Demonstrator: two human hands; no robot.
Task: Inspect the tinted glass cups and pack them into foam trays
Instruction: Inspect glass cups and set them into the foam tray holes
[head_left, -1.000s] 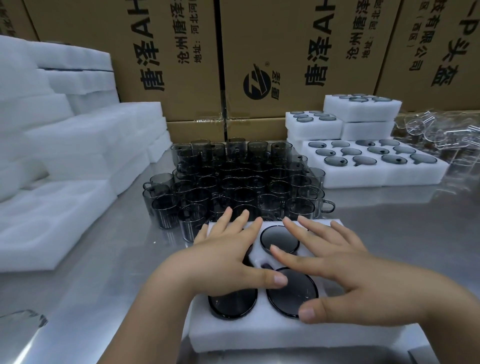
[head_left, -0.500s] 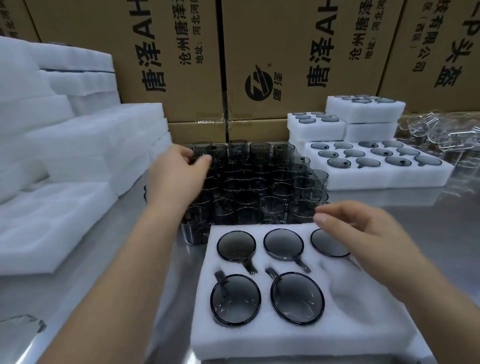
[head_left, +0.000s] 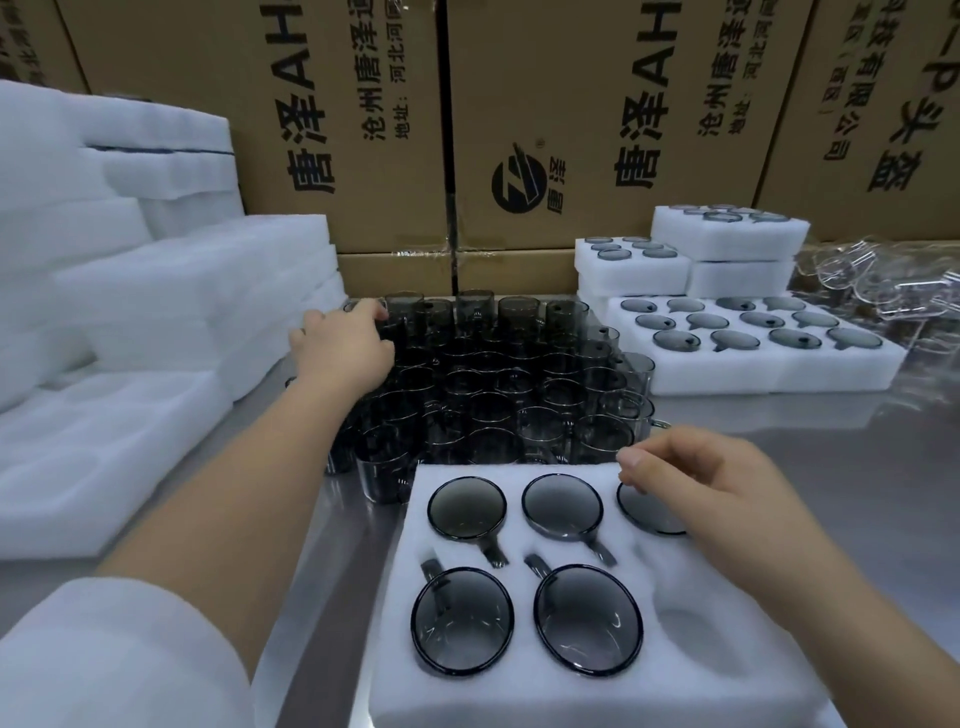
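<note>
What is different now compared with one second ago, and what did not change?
Both hands lifted off the packed cups. The left hand reached forward to the far left of the loose cups; a grip is not clear. The right hand shifted right, fingers curled over the far-right cup, contact unclear. The foam tray and its five cups stayed put.

Looks like a factory packing area: printed cardboard cartons (head_left: 337, 130) stacked behind a steel table (head_left: 857, 467), white foam trays (head_left: 130, 441) piled up, loads of glass cups (head_left: 498, 384).
</note>
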